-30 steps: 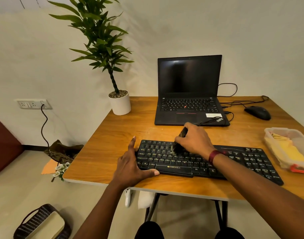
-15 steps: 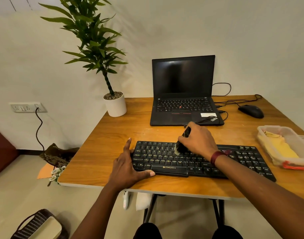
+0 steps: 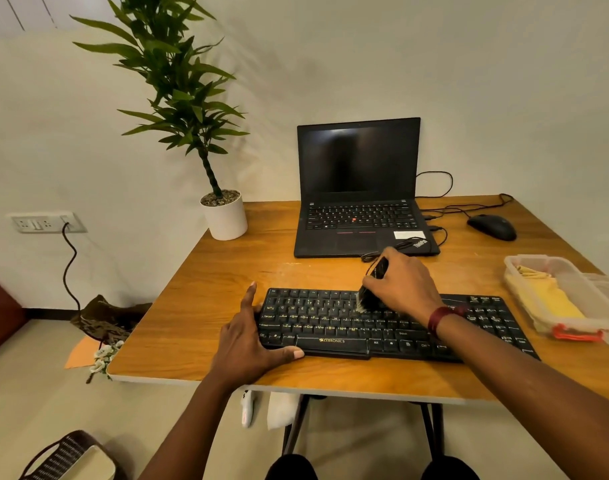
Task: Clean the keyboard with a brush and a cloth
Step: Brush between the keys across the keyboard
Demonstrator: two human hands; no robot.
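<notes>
**Keyboard** point(image 3: 330, 320): the brand name "ZEBRONICS" stands in yellow, with a small logo, at the middle of the front edge. The keycaps carry pale legends. Q, W, E, R and T are legible in the upper letter row, and "Alt" and "Ctrl" in the front row. The remaining keys are too small to read with certainty.

**Laptop** point(image 3: 358, 216): the mark "ThinkPad" is set at a slant on the right corner of the palm rest.

**White sticker** point(image 3: 408, 234), beside that mark: the print is illegible.

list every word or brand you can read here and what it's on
"ZEBRONICS": on the space bar of the keyboard.
"ThinkPad": on the palm rest of the laptop, at its right corner.
"Alt", "Ctrl" and single letters: on the keyboard keys.
White sticker on the laptop: too small to read.
</notes>
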